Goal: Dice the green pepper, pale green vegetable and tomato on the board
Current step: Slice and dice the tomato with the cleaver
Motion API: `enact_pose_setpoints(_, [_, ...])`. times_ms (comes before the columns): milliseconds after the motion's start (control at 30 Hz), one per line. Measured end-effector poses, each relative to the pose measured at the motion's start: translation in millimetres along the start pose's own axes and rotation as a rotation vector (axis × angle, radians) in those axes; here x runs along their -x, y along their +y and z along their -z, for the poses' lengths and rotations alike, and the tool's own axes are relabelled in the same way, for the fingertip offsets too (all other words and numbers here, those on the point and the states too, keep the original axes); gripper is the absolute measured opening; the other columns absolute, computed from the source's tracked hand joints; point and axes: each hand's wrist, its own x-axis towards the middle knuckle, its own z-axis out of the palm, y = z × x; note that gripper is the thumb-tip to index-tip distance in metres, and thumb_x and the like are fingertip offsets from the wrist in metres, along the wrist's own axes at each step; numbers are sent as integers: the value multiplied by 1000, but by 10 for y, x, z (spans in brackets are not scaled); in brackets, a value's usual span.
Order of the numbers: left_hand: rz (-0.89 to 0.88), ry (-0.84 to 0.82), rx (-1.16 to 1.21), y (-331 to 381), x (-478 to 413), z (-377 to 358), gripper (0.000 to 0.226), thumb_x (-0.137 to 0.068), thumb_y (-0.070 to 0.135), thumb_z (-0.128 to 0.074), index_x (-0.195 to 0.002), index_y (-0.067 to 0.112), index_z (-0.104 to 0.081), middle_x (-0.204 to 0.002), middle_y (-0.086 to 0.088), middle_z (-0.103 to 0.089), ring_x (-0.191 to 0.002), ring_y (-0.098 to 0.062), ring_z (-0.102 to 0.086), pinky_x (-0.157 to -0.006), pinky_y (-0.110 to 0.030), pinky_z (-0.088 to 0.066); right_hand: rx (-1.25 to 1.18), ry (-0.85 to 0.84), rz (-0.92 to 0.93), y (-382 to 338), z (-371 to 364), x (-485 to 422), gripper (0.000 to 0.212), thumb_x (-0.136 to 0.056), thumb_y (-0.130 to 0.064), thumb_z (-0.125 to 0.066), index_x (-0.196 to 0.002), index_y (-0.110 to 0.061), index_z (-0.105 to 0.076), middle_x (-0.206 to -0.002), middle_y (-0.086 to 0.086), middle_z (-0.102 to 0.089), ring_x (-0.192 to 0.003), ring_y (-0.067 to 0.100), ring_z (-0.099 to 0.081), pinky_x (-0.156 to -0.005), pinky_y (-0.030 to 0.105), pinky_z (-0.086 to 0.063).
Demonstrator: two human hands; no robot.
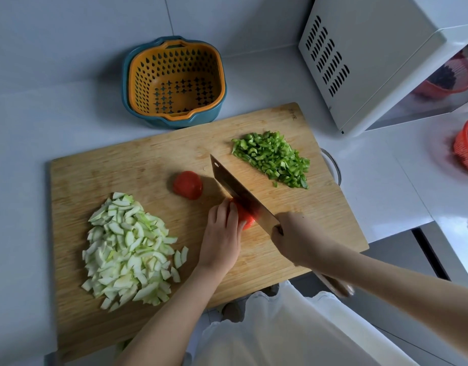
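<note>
On the wooden board (148, 165) lie a heap of diced green pepper (273, 158) at the back right and a big pile of cut pale green vegetable (130, 249) at the front left. One tomato half (188, 184) lies alone near the middle. My left hand (222, 237) holds the other tomato piece (247, 219) down with curled fingers. My right hand (296, 236) grips the handle of a cleaver (235, 190), whose blade stands in that tomato piece, right beside my left fingers.
An orange colander in a blue bowl (174, 80) stands behind the board. A white microwave (372, 56) sits at the back right, an orange basket (466, 151) at the right edge. A glass bowl rim (333, 165) shows by the board's right side.
</note>
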Motion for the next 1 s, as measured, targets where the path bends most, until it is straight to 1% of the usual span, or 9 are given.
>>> enact_pose_setpoints(133, [29, -19, 37, -5, 4, 15, 42, -97, 29, -35, -116, -5, -51, -112, -21, -54, -102, -34, -52, -89, -42, -49, -78, 127, 28, -105, -202, -305, 24, -96, -20, -37, -88, -11, -57, -73, 3, -59, -67, 24, -60, -55, 33, -47])
enact_pose_setpoints(233, [71, -6, 112, 16, -5, 45, 47, -100, 35, -29, -115, -5, -50, -113, -20, -54, -106, -31, -51, -92, -38, -47, -85, 161, 34, -60, -187, -213, 22, -94, -18, -39, -86, -10, -58, -69, 4, -58, -63, 24, -57, -54, 33, -44])
enact_pose_setpoints(300, [65, 12, 132, 12, -10, 44, 50, -102, 38, -28, -112, -5, -51, -111, -21, -55, -105, -30, -53, -92, -37, -47, -62, 163, 40, 0, -140, -71, 23, -94, -17, -39, -78, -11, -54, -64, 1, -53, -55, 19, -48, -49, 29, -37])
enact_pose_setpoints(367, [44, 19, 124, 2, -5, 33, 49, -102, 38, -28, -109, -4, -52, -109, -22, -56, -103, -30, -54, -91, -37, -48, -29, 137, 41, 39, -94, 77, 29, -95, -17, -38, -67, -18, -43, -58, -2, -46, -49, 14, -40, -44, 24, -28])
enact_pose_setpoints(433, [24, 20, 110, -11, 8, 23, 47, -103, 38, -27, -107, -2, -52, -108, -21, -56, -101, -30, -54, -90, -38, -49, 3, 89, 31, 56, -56, 183, 33, -95, -18, -37, -63, -22, -34, -57, -3, -43, -47, 14, -38, -44, 24, -28])
enact_pose_setpoints(700, [13, -8, 75, -28, 10, 0, 41, -99, 30, -33, -107, -5, -54, -109, -22, -55, -102, -32, -53, -88, -42, -50, 52, -66, -80, 230, 138, 529, 31, -94, -18, -36, -63, -21, -36, -56, -5, -42, -46, 10, -39, -46, 19, -31])
enact_pose_setpoints(800, [-3, 9, 71, -30, -3, 4, 43, -101, 32, -30, -109, -3, -54, -110, -21, -54, -103, -29, -50, -93, -38, -47, 14, -98, -86, 191, 179, 464, 30, -94, -17, -35, -64, -19, -39, -53, -4, -45, -35, 6, -43, -41, 17, -34])
enact_pose_setpoints(900, [-5, 29, 59, -31, -4, 4, 40, -98, 31, -36, -108, -3, -56, -109, -20, -54, -102, -27, -48, -95, -33, -40, -36, -54, -31, 32, 20, 120, 29, -96, -16, -35, -69, -16, -45, -60, -2, -50, -46, 10, -51, -41, 19, -38])
enact_pose_setpoints(1000, [20, 27, 89, -20, -6, 14, 36, -97, 29, -38, -104, -2, -56, -108, -19, -54, -99, -28, -51, -89, -34, -45, -130, 63, 9, -92, -198, -240, 25, -96, -20, -38, -85, -10, -58, -72, 4, -62, -63, 23, -62, -53, 33, -50])
